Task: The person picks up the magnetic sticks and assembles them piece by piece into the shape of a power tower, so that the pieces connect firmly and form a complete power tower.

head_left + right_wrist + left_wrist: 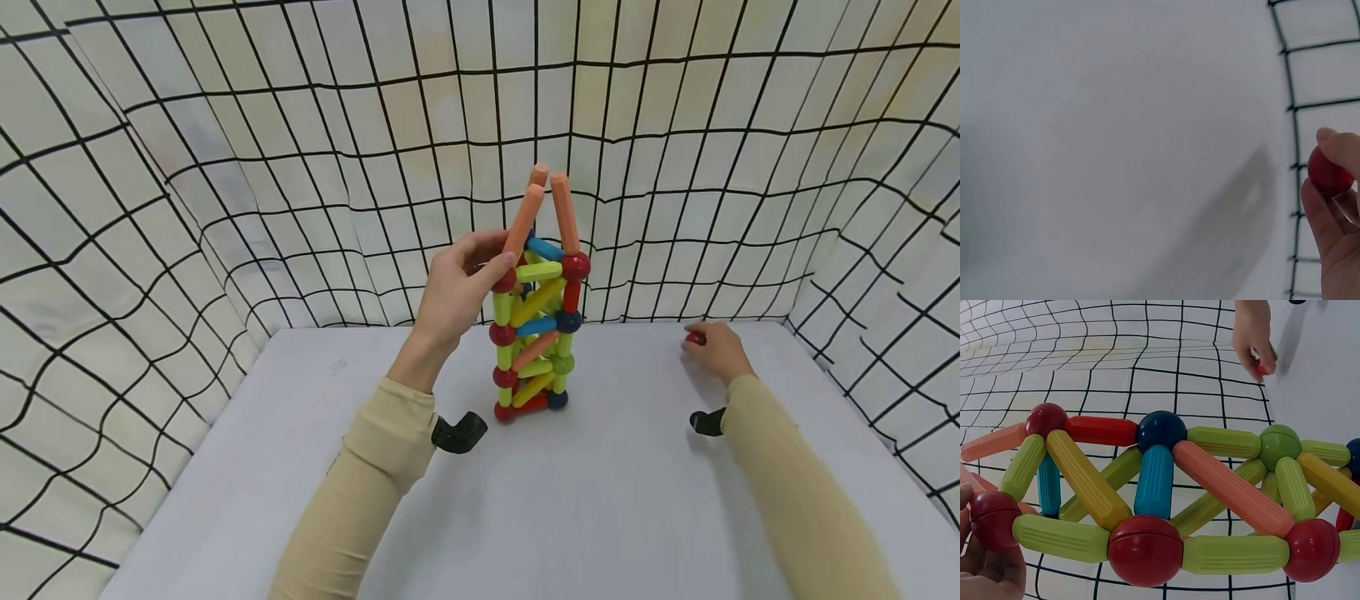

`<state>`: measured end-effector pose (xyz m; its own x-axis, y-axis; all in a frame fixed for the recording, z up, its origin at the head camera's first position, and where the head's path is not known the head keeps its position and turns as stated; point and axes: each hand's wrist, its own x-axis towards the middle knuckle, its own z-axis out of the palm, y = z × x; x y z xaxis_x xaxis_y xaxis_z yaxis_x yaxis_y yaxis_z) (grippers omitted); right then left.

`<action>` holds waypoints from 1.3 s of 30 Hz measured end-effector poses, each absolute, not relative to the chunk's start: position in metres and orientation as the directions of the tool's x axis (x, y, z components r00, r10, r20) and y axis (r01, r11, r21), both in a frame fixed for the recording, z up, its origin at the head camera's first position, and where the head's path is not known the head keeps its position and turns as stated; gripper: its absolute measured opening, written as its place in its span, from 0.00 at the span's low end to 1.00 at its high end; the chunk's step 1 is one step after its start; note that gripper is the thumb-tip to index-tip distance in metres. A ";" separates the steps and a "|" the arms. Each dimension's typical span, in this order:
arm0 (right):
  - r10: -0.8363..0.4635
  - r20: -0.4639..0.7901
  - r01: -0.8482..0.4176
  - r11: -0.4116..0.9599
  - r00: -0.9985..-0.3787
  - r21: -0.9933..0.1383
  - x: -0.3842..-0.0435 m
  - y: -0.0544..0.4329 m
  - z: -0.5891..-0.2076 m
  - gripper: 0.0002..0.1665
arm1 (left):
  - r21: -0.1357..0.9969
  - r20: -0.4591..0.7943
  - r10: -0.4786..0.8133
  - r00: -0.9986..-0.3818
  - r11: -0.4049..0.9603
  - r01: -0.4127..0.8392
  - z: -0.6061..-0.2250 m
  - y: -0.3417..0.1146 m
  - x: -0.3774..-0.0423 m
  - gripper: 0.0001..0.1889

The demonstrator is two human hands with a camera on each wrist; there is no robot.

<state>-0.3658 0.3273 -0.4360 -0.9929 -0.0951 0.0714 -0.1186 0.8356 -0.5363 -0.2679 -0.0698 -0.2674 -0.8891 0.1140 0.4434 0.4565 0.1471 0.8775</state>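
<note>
A tower of magnetic sticks and balls (536,323) stands upright on the white table, built from green, yellow, blue, red and salmon sticks joined by red, blue and green balls. Three salmon sticks lean inward at its top. My left hand (459,287) grips the tower's upper left corner, thumb by a red ball (995,520) and the foot of a salmon stick (524,218). Off to the right, near the table's back edge, my right hand (718,350) pinches a loose red ball (1330,172) between thumb and fingers.
Black netting (420,108) hangs over pale walls behind the white table (592,508) and along both sides. The back netting is close behind the tower and the right hand. Each wrist carries a black camera mount (459,433).
</note>
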 end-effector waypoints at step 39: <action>-0.408 0.428 -0.590 0.500 -0.806 -0.635 -0.311 0.139 -0.160 0.24 | 0.867 0.485 0.078 -0.871 0.093 0.490 -0.256 -0.055 -0.283 0.17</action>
